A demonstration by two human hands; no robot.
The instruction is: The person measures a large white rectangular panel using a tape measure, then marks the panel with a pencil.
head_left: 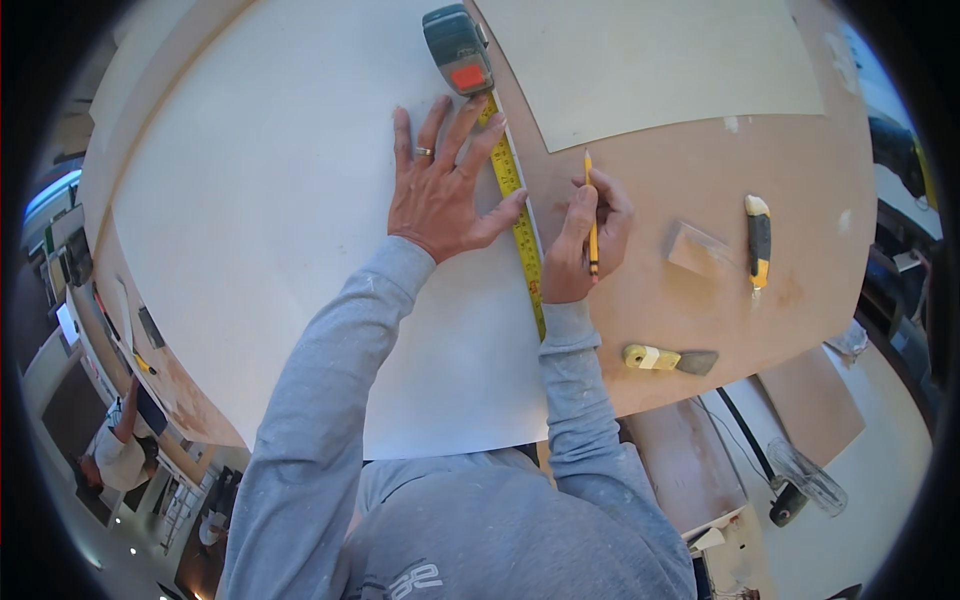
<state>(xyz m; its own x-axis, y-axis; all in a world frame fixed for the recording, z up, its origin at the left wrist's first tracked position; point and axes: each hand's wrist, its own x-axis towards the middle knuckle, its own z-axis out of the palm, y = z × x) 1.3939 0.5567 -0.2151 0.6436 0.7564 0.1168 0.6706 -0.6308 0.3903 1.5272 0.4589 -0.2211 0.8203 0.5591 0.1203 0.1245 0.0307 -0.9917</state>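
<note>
My left hand (445, 195) lies spread on a large white sheet (250, 180), fingertips beside the tape measure's case (456, 50), thumb at the extended yellow blade (519, 237). The blade runs down the sheet's right edge toward me. My right hand (578, 240), just right of the blade, grips a yellow pencil (590, 165) with its point toward the far side. Beyond it lies a cream board (660, 60). On the tan work surface (820, 270) at right are a small clear rectangular piece (697, 247), a yellow-black utility knife (757, 240) and a scraper (670, 358).
Long tools (125, 325) lie along the left side of the bench. Beyond them, at lower left, another person (120, 455) stands in a light top. Below the bench's right edge are a tray-like box (680, 470), a cord and a clear plastic object (805, 470).
</note>
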